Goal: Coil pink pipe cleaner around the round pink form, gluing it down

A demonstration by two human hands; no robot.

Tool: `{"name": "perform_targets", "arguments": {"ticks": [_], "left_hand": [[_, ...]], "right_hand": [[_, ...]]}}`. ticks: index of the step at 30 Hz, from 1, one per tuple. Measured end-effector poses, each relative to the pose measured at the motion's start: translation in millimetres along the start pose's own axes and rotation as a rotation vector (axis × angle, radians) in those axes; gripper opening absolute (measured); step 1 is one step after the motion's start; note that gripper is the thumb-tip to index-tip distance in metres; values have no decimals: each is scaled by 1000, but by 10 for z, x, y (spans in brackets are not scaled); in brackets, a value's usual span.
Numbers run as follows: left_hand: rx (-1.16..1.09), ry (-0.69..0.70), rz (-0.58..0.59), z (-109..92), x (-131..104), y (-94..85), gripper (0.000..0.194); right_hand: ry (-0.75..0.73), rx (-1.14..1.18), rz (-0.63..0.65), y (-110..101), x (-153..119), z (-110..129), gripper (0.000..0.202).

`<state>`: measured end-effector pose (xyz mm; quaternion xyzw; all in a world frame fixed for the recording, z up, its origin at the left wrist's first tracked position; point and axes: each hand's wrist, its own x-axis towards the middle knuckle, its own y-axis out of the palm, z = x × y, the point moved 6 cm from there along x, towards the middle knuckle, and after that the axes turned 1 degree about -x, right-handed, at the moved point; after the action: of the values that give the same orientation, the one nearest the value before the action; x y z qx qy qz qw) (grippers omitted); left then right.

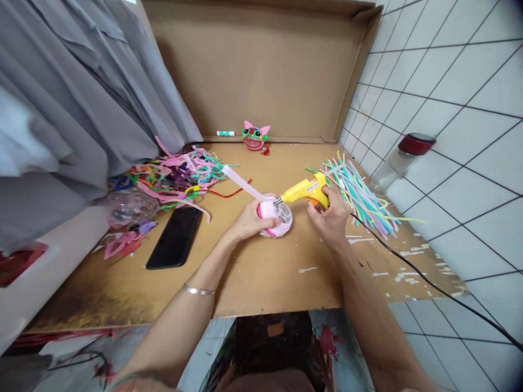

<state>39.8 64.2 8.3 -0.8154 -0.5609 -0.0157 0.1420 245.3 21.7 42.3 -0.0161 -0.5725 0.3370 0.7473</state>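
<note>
My left hand (255, 218) is closed around a small round form wrapped in pink pipe cleaner (268, 209), with a clear, shiny end facing right. A pale pink strip (245, 184) sticks out from it toward the upper left. My right hand (333, 215) grips a yellow hot glue gun (304, 189), its fingers around the handle near the orange trigger. The gun's metal nozzle meets the upper edge of the wrapped form; whether glue is coming out is too small to tell. A black cord (402, 256) trails from the gun to the lower right.
Bundled pastel pipe cleaners (363, 198) lie at right, near a red-lidded jar (402, 158). At left are tangled pipe cleaners (192, 171), a clear plastic piece (131, 207) and a black phone (174, 238). Behind stand a pink-eared figure (254, 136) and a glue stick (225, 133).
</note>
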Motion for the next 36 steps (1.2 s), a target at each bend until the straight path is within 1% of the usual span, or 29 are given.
{"name": "perform_targets", "arguments": {"ticks": [2,7,13,17,23,30,36], "left_hand": [[7,11,8,-7,-2,3,64],[12,-16,-2,-9,-7,6,68],[-7,-5,18,-11,-7,24,66],[2,-8,7,-9,-12,10,66],[-16,14,15,-7,-14,13,64],[-19,-2,7,-9,-12,18,64],[-16,-13,22,-21,-18,28,67]], "right_hand": [[2,2,4,1,-3,-7,29],[-22,21,23,9,-14,-1,28],[-6,15,42,9,-10,4,28],[-7,17,66,9,-1,6,29],[15,3,63,6,5,7,30],[-26,20,52,5,6,-5,27],[5,44,39,8,7,-15,28]]}}
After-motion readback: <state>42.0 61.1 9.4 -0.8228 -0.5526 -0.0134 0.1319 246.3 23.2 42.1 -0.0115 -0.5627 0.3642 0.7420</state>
